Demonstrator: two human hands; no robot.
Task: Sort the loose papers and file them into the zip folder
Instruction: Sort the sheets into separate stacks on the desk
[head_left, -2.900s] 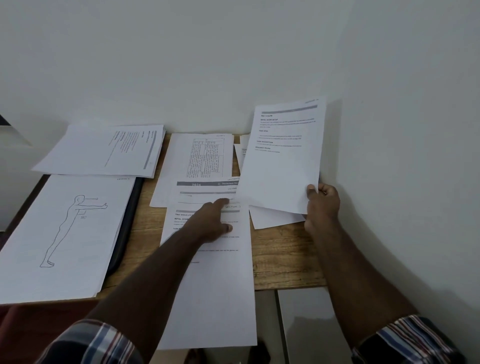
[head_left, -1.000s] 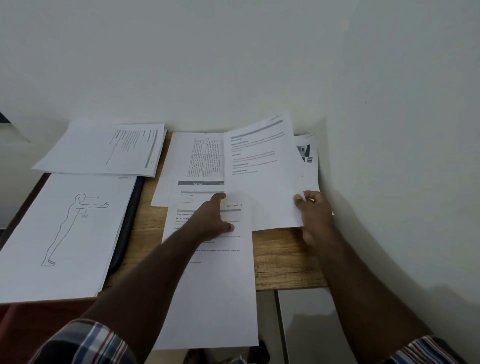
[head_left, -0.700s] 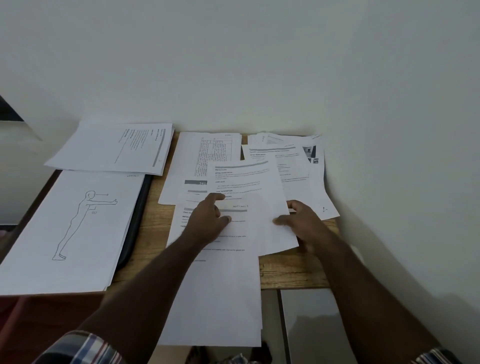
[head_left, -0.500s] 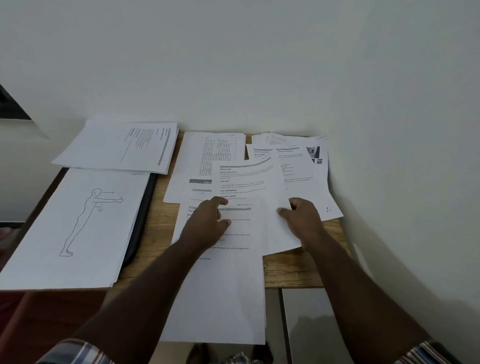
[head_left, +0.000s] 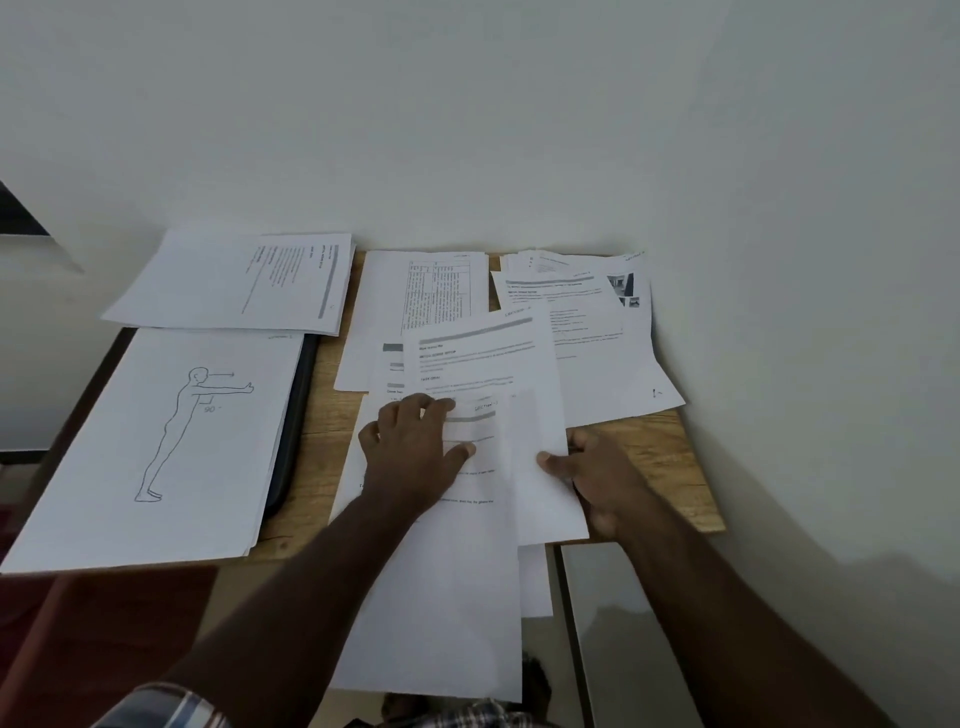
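Paper printed with a grey header bar is held by its near right edge in the right hand, thumb on top and fingers curled beneath, so that grip is closed on the sheet. It is tilted slightly and laid over the middle papers, its lower left part overlapping a long sheet that runs off the near edge of the surface. The left hand is pressed flat on that long sheet, fingers spread and nearly straight, its fingertips just at the held paper's left border; nothing is grasped by it. Behind the held paper a table-printed page is seen, and to the right a fanned pile is spread toward the wall, one page there bearing small photographs. Well to the left, a stack topped by a line drawing of a standing figure is laid over the dark folder, of which only the right edge is visible. Beyond that stack, another stack lies turned sideways. Plaid sleeves are seen at the bottom edge.
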